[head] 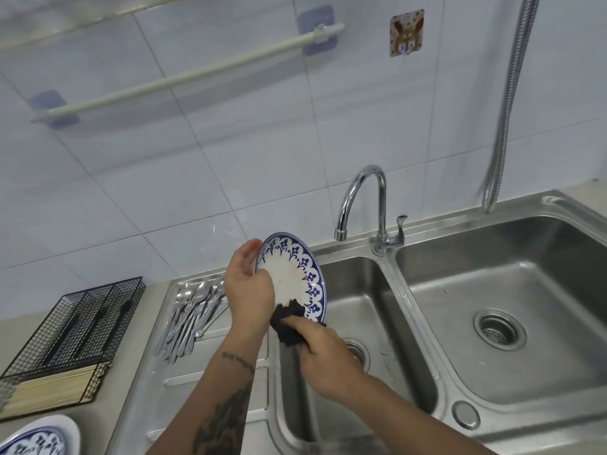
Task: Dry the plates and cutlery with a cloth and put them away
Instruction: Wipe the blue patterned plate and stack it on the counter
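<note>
My left hand (248,284) grips the left rim of a white plate with a blue flower border (295,270), held tilted on edge above the left sink basin. My right hand (323,351) grips a dark cloth (289,325) bunched against the plate's lower edge. Several steel spoons and forks (190,318) lie in a heap on the drainboard left of the hands. A second blue-patterned plate (39,436) sits on the counter at the bottom left corner.
A black wire cutlery basket (78,323) with pale chopsticks stands on the counter at left. The double steel sink (387,280) has a chrome faucet (364,205) behind it. A metal hose (505,106) hangs at right. A white towel rail (184,75) is on the tiled wall.
</note>
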`<state>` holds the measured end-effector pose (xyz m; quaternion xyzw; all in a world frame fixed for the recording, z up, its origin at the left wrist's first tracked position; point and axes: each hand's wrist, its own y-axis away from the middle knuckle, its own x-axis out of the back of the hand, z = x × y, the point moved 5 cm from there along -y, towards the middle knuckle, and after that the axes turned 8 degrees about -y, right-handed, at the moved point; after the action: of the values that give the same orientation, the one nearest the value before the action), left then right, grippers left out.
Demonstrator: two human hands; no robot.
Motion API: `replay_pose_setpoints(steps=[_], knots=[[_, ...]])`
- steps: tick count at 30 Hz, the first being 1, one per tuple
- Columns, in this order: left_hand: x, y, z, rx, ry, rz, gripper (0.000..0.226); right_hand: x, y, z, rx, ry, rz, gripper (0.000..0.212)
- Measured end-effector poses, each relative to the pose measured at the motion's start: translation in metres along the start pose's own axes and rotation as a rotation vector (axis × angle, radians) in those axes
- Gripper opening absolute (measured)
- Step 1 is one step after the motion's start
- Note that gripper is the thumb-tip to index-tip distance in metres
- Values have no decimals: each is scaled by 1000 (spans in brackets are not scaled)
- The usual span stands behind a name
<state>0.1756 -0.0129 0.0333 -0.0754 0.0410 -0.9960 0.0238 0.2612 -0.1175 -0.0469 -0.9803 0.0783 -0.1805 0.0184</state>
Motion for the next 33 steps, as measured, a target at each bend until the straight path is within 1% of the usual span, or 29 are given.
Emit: replay_pose_setpoints(steps=[4,7,10,13,16,18,20,22,24,26,28,31,33], knots=[[34,-5,-11,190,183,60,53,-13,3,-37,116,137,-210,54],[48,-6,-21,318,320,11,49,-19,-11,-55,159,234,-321,55],[50,0,-24,417,444,-69,45,-17,-37,-59,220,389,-314,58],[54,3,-21,423,506,-130,50,-3,-62,-53,217,609,-224,64],[72,-6,-18,393,466,-70,56,6,-60,-50,135,781,-186,65],[86,-12,-19,388,468,-38,57,2,-45,-54,89,849,-199,66],[97,-15,-21,396,491,-32,56,-11,-25,-61,57,834,-250,64],[105,-17,-25,412,526,-40,53,-31,-11,-74,68,725,-335,61],[108,-18,-30,431,580,-81,50,-53,-11,-89,116,595,-400,58],[107,-15,-31,455,609,-147,48,-68,-27,-100,177,560,-381,58],[106,-13,-32,464,616,-207,48,-68,-50,-101,204,614,-293,60],[116,-18,-33,440,625,-208,51,-49,-67,-88,152,768,-118,63],[125,-24,-33,429,608,-192,51,-42,-55,-81,101,881,-75,63]])
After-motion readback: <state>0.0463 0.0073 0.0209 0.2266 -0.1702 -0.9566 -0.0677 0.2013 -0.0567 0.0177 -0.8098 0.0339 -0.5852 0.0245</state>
